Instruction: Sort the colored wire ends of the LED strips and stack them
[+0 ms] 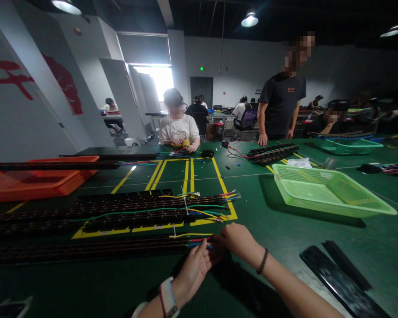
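My left hand (195, 268), with a watch at its wrist, pinches the coloured wires (199, 243) at the end of a black cable bundle (96, 252). Bent over the same wire ends is my right hand (240, 242), closed, its fingertips meeting those of the left. Exactly which wire the right fingers grip is partly hidden. A yellow wire (195, 235) runs along the top of this bundle. Just beyond lies a second group of black cable bundles (135, 212), with ring terminals (236, 194) on its wire ends and a white cable tie (185, 203) standing up from it.
A green basket (331, 207) stands right, an orange basket (46, 192) left, with a long cable bundle across it. A black phone (338, 278) lies at front right beside a dark strip (346, 265). Across the green table (252, 194) are a seated person (179, 128) and a standing person (280, 104).
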The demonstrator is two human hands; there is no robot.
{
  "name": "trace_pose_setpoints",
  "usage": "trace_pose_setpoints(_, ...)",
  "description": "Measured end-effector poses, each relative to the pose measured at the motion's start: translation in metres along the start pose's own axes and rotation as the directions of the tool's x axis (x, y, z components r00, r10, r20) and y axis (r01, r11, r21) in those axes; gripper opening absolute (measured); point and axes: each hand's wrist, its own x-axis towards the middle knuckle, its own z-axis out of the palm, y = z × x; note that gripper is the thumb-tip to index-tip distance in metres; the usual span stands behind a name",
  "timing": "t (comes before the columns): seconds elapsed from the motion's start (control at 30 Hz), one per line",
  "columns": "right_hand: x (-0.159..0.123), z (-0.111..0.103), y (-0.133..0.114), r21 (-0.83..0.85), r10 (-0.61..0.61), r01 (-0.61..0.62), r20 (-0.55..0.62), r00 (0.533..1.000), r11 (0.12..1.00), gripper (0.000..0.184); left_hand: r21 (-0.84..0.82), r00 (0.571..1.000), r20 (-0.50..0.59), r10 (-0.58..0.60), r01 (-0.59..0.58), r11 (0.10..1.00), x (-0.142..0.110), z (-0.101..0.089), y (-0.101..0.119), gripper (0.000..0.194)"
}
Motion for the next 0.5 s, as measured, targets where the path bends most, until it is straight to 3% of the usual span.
trace_pose_setpoints(0.3, 0.013, 0.016, 0.002, -0.035, 0.036, -0.043, -0.159, 0.987, 0.998, 0.039, 0.061, 0.998, 0.062, 0.001, -0.005, 0.998, 0.000, -0.001, 0.002, 0.029)
trace_pose_setpoints(0.5, 0.005, 0.007, 0.001, -0.016, 0.002, -0.004, -0.112, 0.994, 1.000, 0.036, 0.057, 0.998, 0.066, -0.018, 0.014, 0.998, 0.001, -0.003, 0.004, 0.028)
